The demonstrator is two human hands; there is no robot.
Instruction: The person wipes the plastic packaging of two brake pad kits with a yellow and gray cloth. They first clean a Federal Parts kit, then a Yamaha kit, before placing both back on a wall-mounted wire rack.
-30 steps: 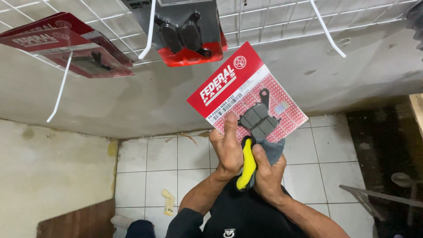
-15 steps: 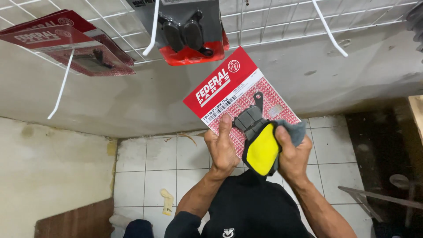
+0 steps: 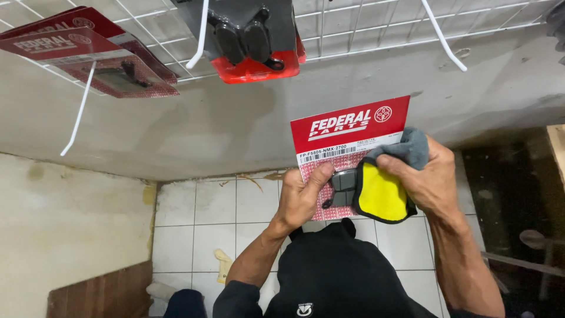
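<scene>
A white wire rack (image 3: 365,29) hangs over white floor tiles (image 3: 200,218), bearing red carded packages (image 3: 88,50). Below, the left hand (image 3: 301,197) grips a red-and-white blister card of dark pads (image 3: 347,147) by its lower edge — the right hand (image 3: 426,176) presses a yellow-and-grey cloth (image 3: 382,191) against its face.

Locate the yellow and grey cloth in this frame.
In the head view, the yellow and grey cloth is right of centre, pressed by the right hand against the red blister pack held by the left hand.
</scene>
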